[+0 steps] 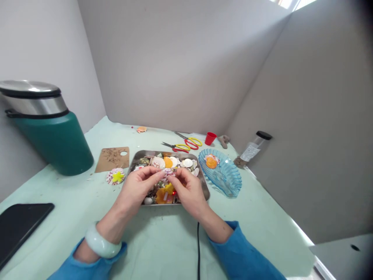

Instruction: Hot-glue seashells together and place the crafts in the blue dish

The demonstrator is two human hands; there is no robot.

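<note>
Between the fingertips of my left hand (142, 184) and my right hand (188, 186) is a small white-and-purple speckled piece (168, 174), likely a shell; the fingers partly cover it. Both hands pinch it from opposite sides, above a metal tray (207, 190). Inside the tray lie assorted seashells, among them a white shell (187, 162), an orange-and-white shell (168, 162) and a larger orange piece (163, 196). A red glowing spot (174, 193) shows beneath my right fingers. Left of the tray rests a speckled disc with a yellow flower shape (117, 177).
A blue shell-shaped dish (229, 179) holds an orange-and-white piece (211, 161). Behind the tray are two pairs of scissors (190, 143) and a red cup (210, 138). A brown board (112, 158), a green bottle (55, 140), a phone (23, 225) and a black-lidded jar (253, 147) stand around; a black cable (198, 249) runs forward.
</note>
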